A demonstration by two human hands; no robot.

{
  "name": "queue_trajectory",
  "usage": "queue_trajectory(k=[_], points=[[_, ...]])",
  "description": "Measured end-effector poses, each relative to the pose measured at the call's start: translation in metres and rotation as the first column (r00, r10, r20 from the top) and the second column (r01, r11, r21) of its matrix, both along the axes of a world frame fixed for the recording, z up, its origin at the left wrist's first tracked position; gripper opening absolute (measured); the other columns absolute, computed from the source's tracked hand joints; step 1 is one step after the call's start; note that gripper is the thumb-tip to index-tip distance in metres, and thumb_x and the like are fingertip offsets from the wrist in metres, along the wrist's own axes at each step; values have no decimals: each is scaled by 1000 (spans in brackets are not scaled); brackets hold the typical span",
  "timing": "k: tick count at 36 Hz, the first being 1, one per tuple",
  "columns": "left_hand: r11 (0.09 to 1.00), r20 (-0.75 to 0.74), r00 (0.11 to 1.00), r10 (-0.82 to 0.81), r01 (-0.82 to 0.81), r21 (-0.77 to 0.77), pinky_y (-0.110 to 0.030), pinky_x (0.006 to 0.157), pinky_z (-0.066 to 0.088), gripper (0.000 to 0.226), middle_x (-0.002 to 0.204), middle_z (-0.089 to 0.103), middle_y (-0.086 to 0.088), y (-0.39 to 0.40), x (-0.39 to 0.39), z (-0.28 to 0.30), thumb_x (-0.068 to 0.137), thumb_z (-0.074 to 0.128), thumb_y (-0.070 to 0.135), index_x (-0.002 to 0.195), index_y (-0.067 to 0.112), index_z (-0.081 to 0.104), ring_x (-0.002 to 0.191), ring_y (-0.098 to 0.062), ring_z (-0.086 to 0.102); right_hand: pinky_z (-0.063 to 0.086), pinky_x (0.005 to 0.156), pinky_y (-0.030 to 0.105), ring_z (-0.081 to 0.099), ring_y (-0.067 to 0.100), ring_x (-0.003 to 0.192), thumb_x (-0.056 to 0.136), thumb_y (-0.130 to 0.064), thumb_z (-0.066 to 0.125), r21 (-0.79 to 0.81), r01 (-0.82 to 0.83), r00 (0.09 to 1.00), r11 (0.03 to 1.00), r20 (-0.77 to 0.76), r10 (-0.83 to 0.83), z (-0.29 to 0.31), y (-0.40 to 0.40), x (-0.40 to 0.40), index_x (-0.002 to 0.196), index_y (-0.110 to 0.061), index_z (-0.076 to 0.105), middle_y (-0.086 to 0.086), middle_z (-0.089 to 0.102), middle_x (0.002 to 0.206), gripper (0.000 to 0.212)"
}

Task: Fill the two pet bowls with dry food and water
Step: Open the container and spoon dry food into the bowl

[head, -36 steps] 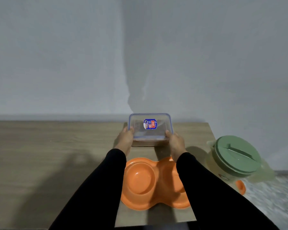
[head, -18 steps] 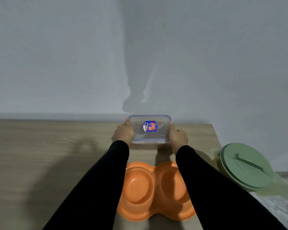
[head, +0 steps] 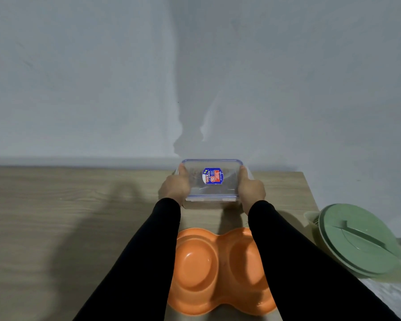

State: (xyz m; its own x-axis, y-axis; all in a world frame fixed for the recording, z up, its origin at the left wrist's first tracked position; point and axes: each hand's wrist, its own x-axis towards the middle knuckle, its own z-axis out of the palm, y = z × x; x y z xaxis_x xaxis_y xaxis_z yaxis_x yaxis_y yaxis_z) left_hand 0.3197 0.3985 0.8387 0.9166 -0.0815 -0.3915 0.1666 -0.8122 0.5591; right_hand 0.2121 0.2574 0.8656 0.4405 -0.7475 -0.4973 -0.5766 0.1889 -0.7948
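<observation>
Reaching forward side by side in black sleeves, both arms meet at a clear rectangular plastic container with a blue-rimmed lid [head: 212,181] near the far edge of the pale wooden tabletop [head: 67,216]. The left hand [head: 175,186] clasps the container's left end, thumb laid on the lid, and the right hand [head: 251,190] clasps the right end likewise; each grip is curled round the box, whose blue and red label [head: 212,176] faces up. Whether the box rests on the wood or is lifted just off it cannot be told. Brown dry food shows dimly through the lid. Nearer the person, under and between the forearms, lies an orange plastic double pet bowl [head: 214,272], both wells bare; the right forearm covers part of the right well. To the right, past the tabletop's right edge, stands a pale jug with a round green lid [head: 357,242], near the right sleeve. Wide open wood lies to the left, and a plain grey wall [head: 79,77] rises just behind the container.
</observation>
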Motion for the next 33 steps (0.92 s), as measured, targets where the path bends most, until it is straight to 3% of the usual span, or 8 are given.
queue_trajectory(k=[5, 10, 14, 18, 22, 25, 29, 33], points=[[993, -5, 994, 109, -109, -38, -38, 103, 39, 77, 128, 58, -21, -3, -3, -2, 96, 15, 60, 126, 3, 56, 120, -35, 54, 40, 82, 30, 55, 34, 114, 92, -61, 41, -32, 9, 1000, 999, 0, -9, -2, -2, -1, 128, 2, 52, 19, 58, 126, 73], [982, 93, 981, 173, -164, -98, -44, 104, 40, 66, 133, 50, -26, -5, -3, 1, 97, 29, 54, 129, -2, 42, 123, -41, 49, 42, 95, 33, 49, 35, 125, 90, -59, 48, -6, 108, 994, 994, 9, -108, 5, 8, -5, 140, 1, 28, 22, 47, 139, 81], [999, 291, 957, -15, 27, -37, -44, 99, 42, 39, 128, 51, -19, -5, 4, 14, 96, 37, 31, 124, 5, 45, 120, -38, 49, 41, 101, 41, 46, 40, 126, 81, -61, 60, -28, 258, 966, 966, 15, -258, -2, 32, -15, 132, 4, 32, 26, 44, 138, 87], [971, 308, 922, -233, 208, 115, -45, 96, 40, 37, 122, 55, -18, -16, 15, 32, 97, 33, 29, 117, 6, 54, 116, -36, 50, 44, 97, 40, 50, 40, 123, 77, -58, 68, 175, 383, 919, 907, 33, -394, -5, 56, -19, 132, 1, 33, 23, 44, 139, 88], [854, 320, 807, -497, 387, 348, -43, 92, 39, 38, 108, 61, -16, -27, 17, 42, 102, 26, 29, 102, 8, 58, 105, -33, 54, 53, 89, 40, 62, 35, 105, 65, -67, 68, 365, 339, 905, 867, 127, -407, -6, 75, -10, 126, -5, 45, 13, 61, 119, 90], [769, 249, 744, -621, 515, 379, -39, 87, 45, 45, 99, 63, -18, -35, 23, 44, 104, 20, 35, 88, 7, 51, 91, -29, 57, 54, 92, 44, 65, 28, 100, 54, -69, 67, 439, 335, 877, 833, 177, -446, -10, 82, -3, 121, -15, 57, 7, 68, 110, 87], [708, 213, 689, -692, 592, 385, -39, 89, 46, 47, 108, 62, -21, -45, 30, 48, 105, 18, 32, 106, 4, 56, 100, -34, 55, 56, 91, 42, 67, 23, 94, 73, -57, 70, 439, 353, 854, 826, 208, -476, -12, 84, -1, 112, -21, 61, 3, 70, 101, 53], [624, 139, 639, -756, 641, 448, -39, 85, 48, 43, 112, 61, -19, -49, 35, 47, 100, 39, 25, 137, 2, 35, 103, -35, 57, 58, 87, 39, 69, 21, 92, 74, -56, 70, 424, 371, 840, 826, 226, -493, -13, 87, 1, 118, -22, 61, 1, 71, 100, 56]])
